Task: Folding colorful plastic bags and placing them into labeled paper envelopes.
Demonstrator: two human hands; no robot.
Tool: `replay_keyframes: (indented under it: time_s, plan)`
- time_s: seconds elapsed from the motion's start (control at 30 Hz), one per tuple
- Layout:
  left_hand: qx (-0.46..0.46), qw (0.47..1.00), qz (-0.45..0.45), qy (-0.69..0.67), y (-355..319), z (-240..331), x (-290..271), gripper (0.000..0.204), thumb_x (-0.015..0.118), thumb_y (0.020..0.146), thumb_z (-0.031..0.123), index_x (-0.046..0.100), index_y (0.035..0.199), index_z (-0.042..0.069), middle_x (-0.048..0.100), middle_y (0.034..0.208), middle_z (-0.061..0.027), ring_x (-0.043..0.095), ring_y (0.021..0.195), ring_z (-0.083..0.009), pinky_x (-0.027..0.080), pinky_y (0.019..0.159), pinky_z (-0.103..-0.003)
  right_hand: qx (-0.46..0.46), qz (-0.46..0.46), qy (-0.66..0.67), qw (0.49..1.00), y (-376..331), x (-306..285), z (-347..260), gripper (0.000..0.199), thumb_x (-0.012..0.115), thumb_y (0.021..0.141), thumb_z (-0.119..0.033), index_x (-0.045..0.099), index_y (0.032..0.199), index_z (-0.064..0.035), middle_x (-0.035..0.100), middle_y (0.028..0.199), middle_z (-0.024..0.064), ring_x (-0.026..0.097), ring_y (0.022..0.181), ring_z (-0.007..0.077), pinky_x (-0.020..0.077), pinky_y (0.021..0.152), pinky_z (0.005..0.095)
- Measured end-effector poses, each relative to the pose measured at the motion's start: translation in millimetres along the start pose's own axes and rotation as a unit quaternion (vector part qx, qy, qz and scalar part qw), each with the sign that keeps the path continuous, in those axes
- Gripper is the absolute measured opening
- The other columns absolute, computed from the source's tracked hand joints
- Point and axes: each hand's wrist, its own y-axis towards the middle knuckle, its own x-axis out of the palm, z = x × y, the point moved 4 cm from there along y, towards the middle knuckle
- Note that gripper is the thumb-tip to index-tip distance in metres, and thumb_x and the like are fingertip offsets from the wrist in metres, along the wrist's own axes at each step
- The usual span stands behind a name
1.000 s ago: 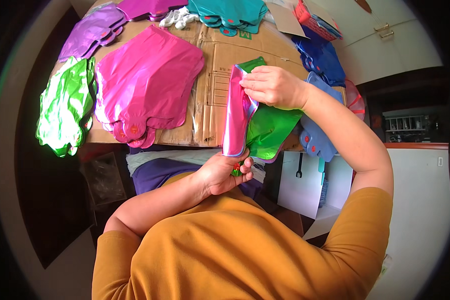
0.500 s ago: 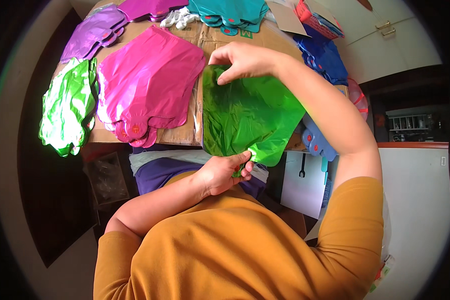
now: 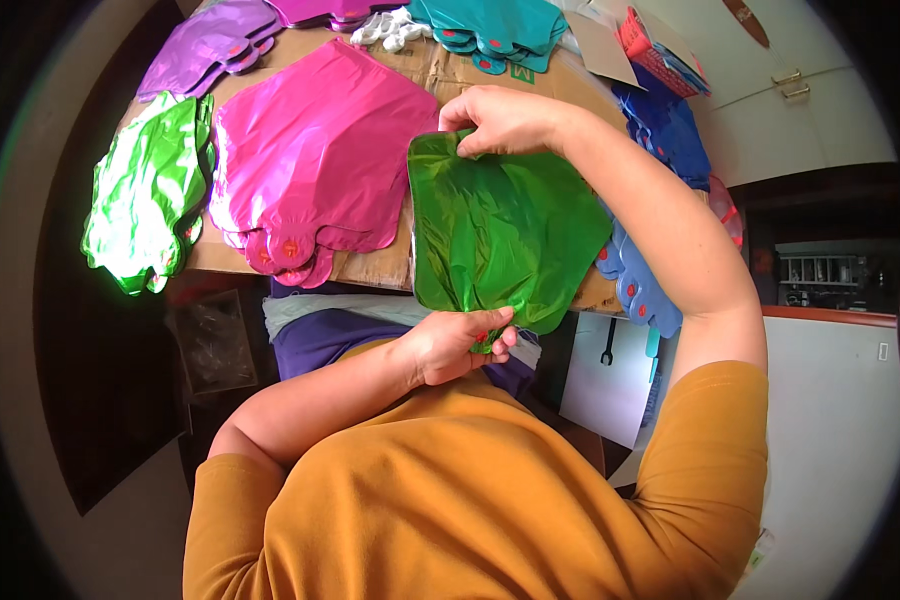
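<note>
A flat, shiny green foil balloon (image 3: pixel 510 230) hangs between my hands over the table's near edge. My left hand (image 3: pixel 457 345) is closed on its lower end, thumb on top, with a little red showing by the fingers. At the upper left edge, my right hand (image 3: pixel 505 118) pinches the foil, its thumb in front and the other fingertips partly hidden behind. Creases run up from the left hand's grip. Just left of it lies a stack of flat pink foil balloons (image 3: pixel 315 160), their rounded tabs marked red.
Flat foil pieces in bright green (image 3: pixel 145 195), purple (image 3: pixel 210 45), teal (image 3: pixel 495 25) and dark blue (image 3: pixel 665 120) lie around the cardboard-covered table (image 3: pixel 370 268). Light blue ones (image 3: pixel 645 285) hang at the right edge. A small white bundle (image 3: pixel 390 30) and a red box (image 3: pixel 645 40) sit at the back.
My right hand has drawn the balloon's upper edge out straighter, and the foil looks flatter and darker. My left hand keeps its grip. The whole view has shifted slightly.
</note>
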Motion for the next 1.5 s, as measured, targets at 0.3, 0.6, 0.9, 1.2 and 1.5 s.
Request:
replay_keyframes:
  time_s: [0.3, 0.6, 0.9, 1.2, 1.5]
  plan:
    - [0.000, 0.996, 0.062, -0.057, -9, 9, 18, 0.015, 0.056, 0.100, 0.020, 0.052, 0.107, 0.007, 0.057, 0.088, -0.0069, 0.052, 0.074, -0.0143, 0.050, 0.078, -0.033, -0.005, 0.015, -0.009, 1.000, 3, -5, -1, 0.010, 0.064, 0.077, -0.002, 0.065, 0.087, -0.0006, 0.065, 0.075, 0.0016, 0.058, 0.071, 0.0100, 0.0470, 0.066, 0.0278]
    - [0.013, 0.995, 0.063, -0.074, -7, 6, 16, 0.011, 0.057, 0.099, 0.019, 0.053, 0.099, 0.008, 0.055, 0.085, -0.0066, 0.049, 0.071, -0.0141, 0.049, 0.075, -0.034, -0.009, -0.080, -0.071, 0.994, 20, -5, -20, 0.016, 0.069, 0.076, -0.008, 0.066, 0.089, 0.0004, 0.066, 0.075, 0.0051, 0.059, 0.072, 0.0142, 0.0472, 0.066, 0.0314]
    - [-0.008, 0.991, -0.035, -0.126, -6, 6, 3, 0.022, 0.058, 0.094, 0.012, 0.052, 0.113, 0.002, 0.062, 0.097, -0.0129, 0.058, 0.082, -0.0177, 0.051, 0.082, -0.037, -0.019, -0.074, -0.094, 0.993, 22, -3, -21, 0.016, 0.070, 0.076, -0.009, 0.066, 0.088, 0.0013, 0.064, 0.073, 0.0060, 0.057, 0.069, 0.0152, 0.0459, 0.065, 0.0319]
    - [0.006, 0.996, 0.068, -0.052, -4, 4, 13, 0.010, 0.054, 0.100, 0.016, 0.055, 0.100, 0.006, 0.059, 0.085, -0.0044, 0.051, 0.072, -0.0123, 0.049, 0.075, -0.032, -0.040, -0.058, -0.110, 0.991, 12, -10, -42, 0.018, 0.065, 0.076, -0.007, 0.067, 0.093, -0.0004, 0.067, 0.080, 0.0073, 0.062, 0.075, 0.0167, 0.0491, 0.068, 0.0325]
    - [0.008, 0.996, 0.031, -0.078, -2, 3, 4, 0.012, 0.052, 0.101, 0.018, 0.056, 0.104, 0.007, 0.058, 0.087, -0.0041, 0.051, 0.073, -0.0113, 0.051, 0.074, -0.032, -0.220, 0.007, -0.411, 0.885, -46, -5, -65, 0.013, 0.067, 0.072, -0.006, 0.066, 0.084, -0.0034, 0.069, 0.094, 0.0122, 0.065, 0.087, 0.0318, 0.0523, 0.080, 0.0420]
